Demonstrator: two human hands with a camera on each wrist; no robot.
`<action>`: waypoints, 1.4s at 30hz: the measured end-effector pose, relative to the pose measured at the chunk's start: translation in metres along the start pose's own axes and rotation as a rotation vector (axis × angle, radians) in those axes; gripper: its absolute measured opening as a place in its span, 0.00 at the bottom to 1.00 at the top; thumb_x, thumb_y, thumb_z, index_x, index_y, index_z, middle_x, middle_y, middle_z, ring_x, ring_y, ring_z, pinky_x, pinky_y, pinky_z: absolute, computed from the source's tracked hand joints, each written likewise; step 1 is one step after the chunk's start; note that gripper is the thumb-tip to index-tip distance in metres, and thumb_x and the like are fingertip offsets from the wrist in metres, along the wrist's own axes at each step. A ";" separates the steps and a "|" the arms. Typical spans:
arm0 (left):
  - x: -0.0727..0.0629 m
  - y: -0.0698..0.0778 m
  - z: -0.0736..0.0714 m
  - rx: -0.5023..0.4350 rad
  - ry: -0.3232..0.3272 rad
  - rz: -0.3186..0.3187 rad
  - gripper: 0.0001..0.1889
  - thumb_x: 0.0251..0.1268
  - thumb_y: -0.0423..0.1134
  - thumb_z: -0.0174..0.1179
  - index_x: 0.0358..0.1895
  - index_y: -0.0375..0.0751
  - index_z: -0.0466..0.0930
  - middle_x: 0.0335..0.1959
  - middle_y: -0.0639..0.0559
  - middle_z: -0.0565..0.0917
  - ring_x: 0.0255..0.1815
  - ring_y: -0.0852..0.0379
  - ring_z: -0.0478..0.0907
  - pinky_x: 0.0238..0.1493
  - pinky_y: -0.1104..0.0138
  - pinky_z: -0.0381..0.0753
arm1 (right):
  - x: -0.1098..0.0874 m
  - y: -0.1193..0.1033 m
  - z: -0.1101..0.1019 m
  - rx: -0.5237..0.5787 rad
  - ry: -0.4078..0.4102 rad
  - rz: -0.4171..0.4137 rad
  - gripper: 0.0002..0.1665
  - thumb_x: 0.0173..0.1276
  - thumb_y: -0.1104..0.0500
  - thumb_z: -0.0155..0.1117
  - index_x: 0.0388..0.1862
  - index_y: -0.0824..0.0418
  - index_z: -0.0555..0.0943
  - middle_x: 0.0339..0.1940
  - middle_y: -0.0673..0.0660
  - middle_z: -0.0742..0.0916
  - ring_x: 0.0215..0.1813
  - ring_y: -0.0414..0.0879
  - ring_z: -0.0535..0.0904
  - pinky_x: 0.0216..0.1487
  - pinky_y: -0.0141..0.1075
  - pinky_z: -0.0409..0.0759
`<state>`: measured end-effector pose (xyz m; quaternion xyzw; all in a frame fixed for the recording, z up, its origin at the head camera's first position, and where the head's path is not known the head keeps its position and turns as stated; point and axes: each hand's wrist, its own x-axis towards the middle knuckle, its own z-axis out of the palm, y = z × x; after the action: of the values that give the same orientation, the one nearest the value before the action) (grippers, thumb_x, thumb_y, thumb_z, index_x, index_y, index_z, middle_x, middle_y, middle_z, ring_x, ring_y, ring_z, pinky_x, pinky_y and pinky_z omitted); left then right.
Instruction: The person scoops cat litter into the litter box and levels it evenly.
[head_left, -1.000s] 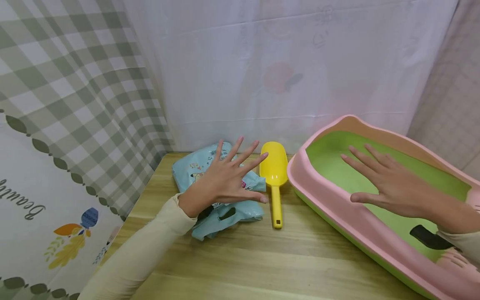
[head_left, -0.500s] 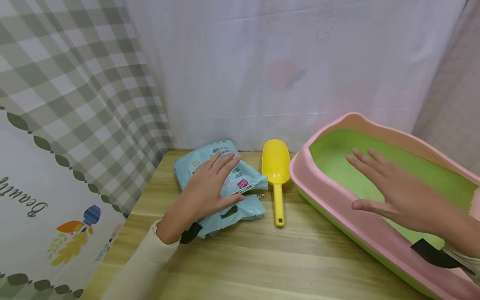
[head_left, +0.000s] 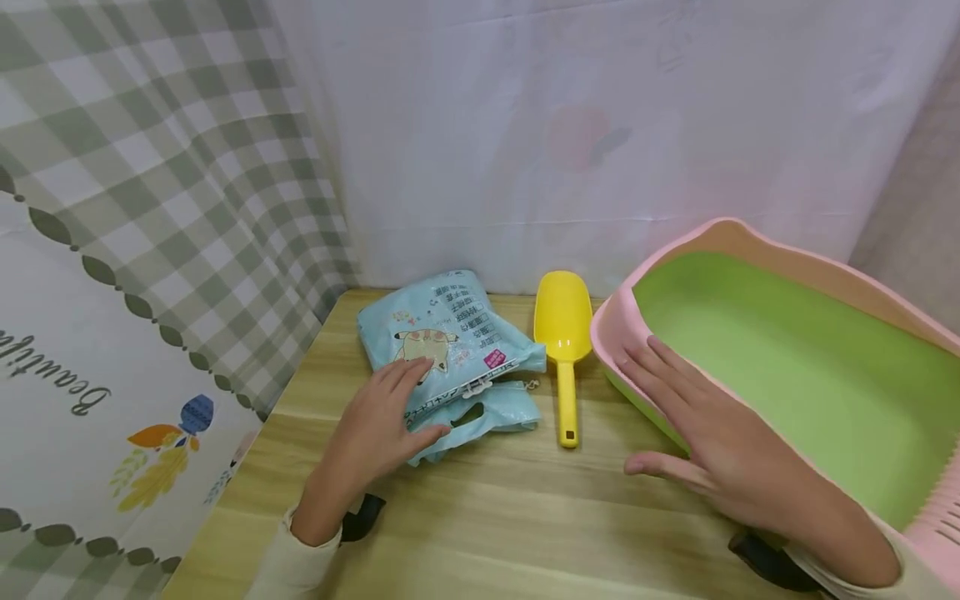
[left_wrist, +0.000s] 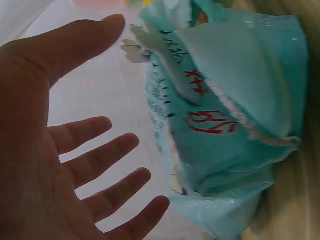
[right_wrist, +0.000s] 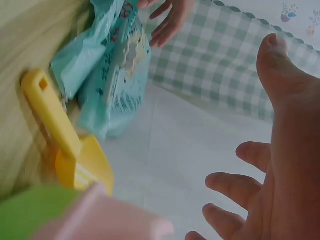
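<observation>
A light blue printed plastic bag [head_left: 450, 321] with a cartoon animal lies at the back left, its handle flap with a cut-out folded toward the front. My left hand [head_left: 375, 421] is at the bag's near left side, fingers spread; the left wrist view shows a gap between the fingers and the bag [left_wrist: 215, 140]. Right of the bag lies a yellow scoop [head_left: 564, 325], handle toward me. My right hand [head_left: 720, 442] hovers by the near left rim of a pink and green litter tray [head_left: 795, 367], thumb apart, holding nothing.
The wooden table [head_left: 525, 517] ends at the left beside a green checked cloth [head_left: 172, 142]. Behind it hangs a white curtain [head_left: 465, 142]. The scoop lies between the bag and the tray, close to both.
Both hands have drawn back toward me, the left off the top of the bag, the right leftward from over the tray's inside to its rim. The bag, scoop and tray have stayed put.
</observation>
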<state>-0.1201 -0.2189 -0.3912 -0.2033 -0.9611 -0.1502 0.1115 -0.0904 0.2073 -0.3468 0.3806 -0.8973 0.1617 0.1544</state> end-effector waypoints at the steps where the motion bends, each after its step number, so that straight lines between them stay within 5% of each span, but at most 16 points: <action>1: -0.002 -0.001 0.002 0.010 0.002 0.000 0.48 0.58 0.55 0.85 0.78 0.37 0.75 0.74 0.40 0.79 0.76 0.34 0.74 0.70 0.39 0.77 | 0.005 -0.001 0.006 -0.033 -0.001 -0.036 0.59 0.77 0.30 0.66 0.93 0.58 0.55 0.92 0.58 0.58 0.91 0.58 0.52 0.88 0.39 0.44; 6: -0.009 -0.004 0.014 0.036 0.025 0.018 0.45 0.54 0.46 0.88 0.74 0.36 0.78 0.70 0.40 0.82 0.70 0.35 0.77 0.67 0.41 0.80 | 0.024 0.001 0.038 -0.141 0.011 -0.104 0.56 0.83 0.22 0.45 0.88 0.65 0.63 0.87 0.63 0.70 0.85 0.63 0.65 0.82 0.58 0.62; 12: -0.009 -0.004 0.021 0.066 0.041 0.028 0.35 0.58 0.41 0.86 0.69 0.36 0.83 0.64 0.42 0.86 0.66 0.38 0.80 0.68 0.46 0.80 | 0.048 -0.002 0.077 0.236 -0.098 0.083 0.54 0.77 0.32 0.69 0.90 0.57 0.63 0.88 0.59 0.69 0.88 0.65 0.59 0.80 0.67 0.62; 14: -0.006 -0.004 0.023 0.067 0.039 0.026 0.31 0.60 0.40 0.85 0.65 0.36 0.86 0.62 0.43 0.88 0.65 0.39 0.81 0.68 0.47 0.80 | 0.057 -0.001 0.086 0.282 -0.120 0.095 0.53 0.77 0.36 0.71 0.89 0.57 0.64 0.88 0.60 0.69 0.88 0.66 0.57 0.80 0.68 0.61; 18: 0.000 -0.002 0.024 0.058 -0.006 0.006 0.25 0.63 0.40 0.83 0.61 0.38 0.88 0.59 0.45 0.89 0.63 0.41 0.82 0.65 0.48 0.82 | 0.077 -0.001 0.101 0.334 -0.111 0.107 0.46 0.77 0.40 0.74 0.84 0.60 0.71 0.82 0.63 0.76 0.86 0.66 0.64 0.79 0.66 0.66; 23: 0.006 0.001 0.022 0.066 -0.055 -0.023 0.21 0.66 0.40 0.81 0.60 0.39 0.89 0.57 0.46 0.89 0.60 0.43 0.84 0.60 0.48 0.85 | 0.105 -0.002 0.120 0.342 0.011 0.079 0.32 0.73 0.51 0.81 0.69 0.64 0.84 0.65 0.60 0.88 0.71 0.62 0.81 0.71 0.58 0.78; 27: 0.008 0.001 0.020 0.080 -0.053 -0.027 0.18 0.67 0.38 0.80 0.57 0.40 0.90 0.54 0.47 0.89 0.56 0.44 0.86 0.54 0.49 0.87 | 0.126 -0.004 0.132 0.351 0.070 0.022 0.30 0.65 0.57 0.87 0.64 0.64 0.87 0.59 0.58 0.91 0.64 0.58 0.84 0.66 0.54 0.82; 42: 0.006 -0.002 0.018 0.120 0.015 -0.026 0.16 0.58 0.28 0.82 0.49 0.38 0.91 0.47 0.46 0.89 0.48 0.45 0.88 0.47 0.50 0.89 | 0.156 -0.013 0.155 0.291 0.000 -0.064 0.18 0.67 0.64 0.82 0.55 0.59 0.92 0.55 0.53 0.93 0.59 0.53 0.85 0.61 0.48 0.85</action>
<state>-0.1287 -0.2125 -0.4065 -0.1828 -0.9700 -0.0953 0.1286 -0.2079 0.0366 -0.4212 0.4274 -0.8517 0.2853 0.1028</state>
